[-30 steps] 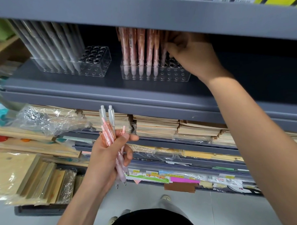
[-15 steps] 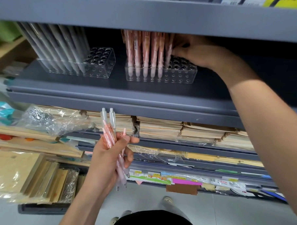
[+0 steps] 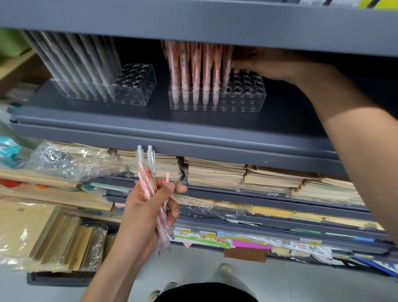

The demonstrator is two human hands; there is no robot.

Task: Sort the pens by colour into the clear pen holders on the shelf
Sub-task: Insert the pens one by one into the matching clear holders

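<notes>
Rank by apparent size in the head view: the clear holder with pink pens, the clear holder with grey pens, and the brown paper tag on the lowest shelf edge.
1-2. Pink-pen holder and grey-pen holder: look alike, not ranked.
3. Brown paper tag: clearly smallest.

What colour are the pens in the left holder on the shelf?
Grey pens, frosted and pale, seen in the head view.

Shelf matt grey metal; pen holders clear glossy plastic; wrapping film crinkled, shiny.

Two clear pen holders stand on the shelf (one grey-filled, one pink-filled).
</notes>
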